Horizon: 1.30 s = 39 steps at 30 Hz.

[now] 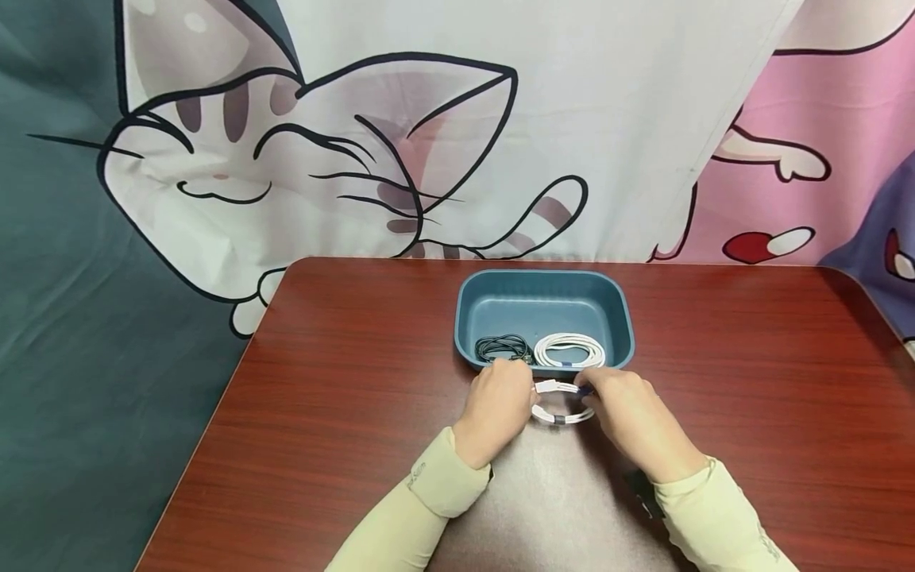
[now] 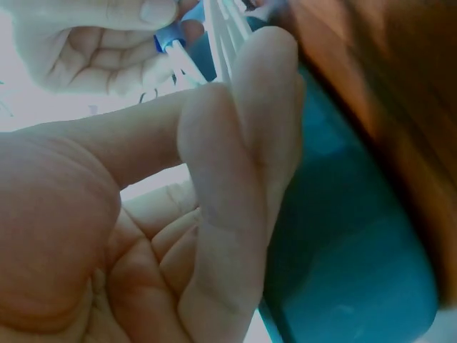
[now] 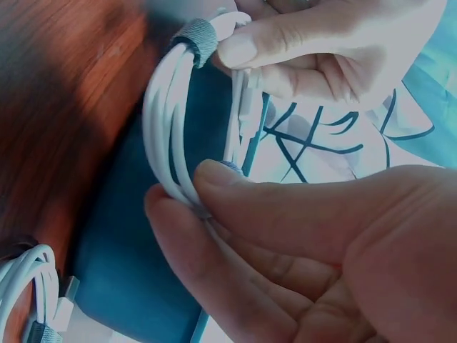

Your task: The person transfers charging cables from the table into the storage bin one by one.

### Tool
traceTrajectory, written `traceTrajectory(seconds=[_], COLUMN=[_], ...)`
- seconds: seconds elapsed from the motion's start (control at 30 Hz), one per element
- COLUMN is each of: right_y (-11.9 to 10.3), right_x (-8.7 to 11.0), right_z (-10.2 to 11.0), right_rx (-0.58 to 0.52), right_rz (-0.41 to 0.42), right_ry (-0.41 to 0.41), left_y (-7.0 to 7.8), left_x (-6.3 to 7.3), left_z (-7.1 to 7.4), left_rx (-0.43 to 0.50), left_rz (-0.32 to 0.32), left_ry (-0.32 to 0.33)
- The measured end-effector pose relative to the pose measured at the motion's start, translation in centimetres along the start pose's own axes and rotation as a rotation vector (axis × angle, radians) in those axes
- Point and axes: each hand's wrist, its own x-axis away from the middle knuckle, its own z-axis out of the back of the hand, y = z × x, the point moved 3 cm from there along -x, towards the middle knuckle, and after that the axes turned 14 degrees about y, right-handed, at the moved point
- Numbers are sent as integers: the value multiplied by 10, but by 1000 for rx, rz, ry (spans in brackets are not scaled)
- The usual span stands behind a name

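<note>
A white charging cable [image 1: 559,418] is wound into a loop, with a grey strap [image 3: 195,40] and a blue band [image 2: 168,37] around its strands. My left hand [image 1: 498,403] pinches its left side beside a white plug [image 1: 546,386]. On the right side, my right hand [image 1: 632,413] grips it between thumb and finger. The loop is held just in front of the blue tray [image 1: 465,318]. Inside that tray lie a coiled black cable [image 1: 503,345] and a coiled white cable [image 1: 569,348].
Another coiled white cable [image 3: 32,286], with a metal-tipped plug, shows at the lower left of the right wrist view. The tray stands near the back of the reddish wooden table [image 1: 343,381]. Behind the table hangs a curtain [image 1: 629,119] printed with cartoon cats.
</note>
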Motion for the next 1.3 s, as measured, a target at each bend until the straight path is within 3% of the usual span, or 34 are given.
traceTrajectory(seconds=[0.43, 0.77, 1.3], right_y=[1, -2, -3], right_x=[-2, -5, -6], right_z=[4, 9, 11], right_rx=[-31, -42, -66], right_rz=[53, 68, 93], right_ry=[94, 158, 231], left_y=[-4, -7, -10], left_x=[-5, -11, -12], left_z=[10, 19, 25], left_rx=[55, 188, 236], left_rz=[-10, 32, -61], left_ry=[36, 10, 94])
